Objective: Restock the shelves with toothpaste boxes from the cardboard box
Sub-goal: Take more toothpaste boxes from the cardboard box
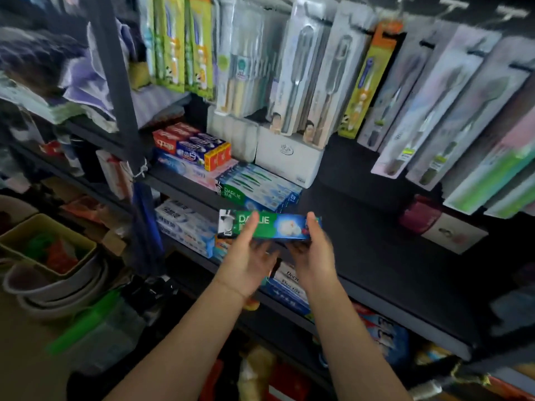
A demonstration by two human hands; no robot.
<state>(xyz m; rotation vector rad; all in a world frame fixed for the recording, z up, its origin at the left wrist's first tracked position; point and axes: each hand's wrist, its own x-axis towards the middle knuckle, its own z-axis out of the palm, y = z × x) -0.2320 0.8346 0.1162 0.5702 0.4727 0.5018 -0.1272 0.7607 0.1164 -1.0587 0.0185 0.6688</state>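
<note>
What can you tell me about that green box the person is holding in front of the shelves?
The green box is a long, slim toothpaste carton, apparently printed card. It reads DARLIE in white, with a white-and-dark picture at its left end and a blue patch with a white burst towards the right. It looks closed and undented. It lies level, lengthwise, printed face towards the camera, in the air before the shelf edge. The left hand and right hand hold it from below, thumbs on its front.

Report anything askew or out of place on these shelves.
Nothing is spilled or visibly damaged. The stacked Darlie boxes sit at an angle to the shelf edge. The green toothpaste box is simply held level by the left hand and right hand.
</note>
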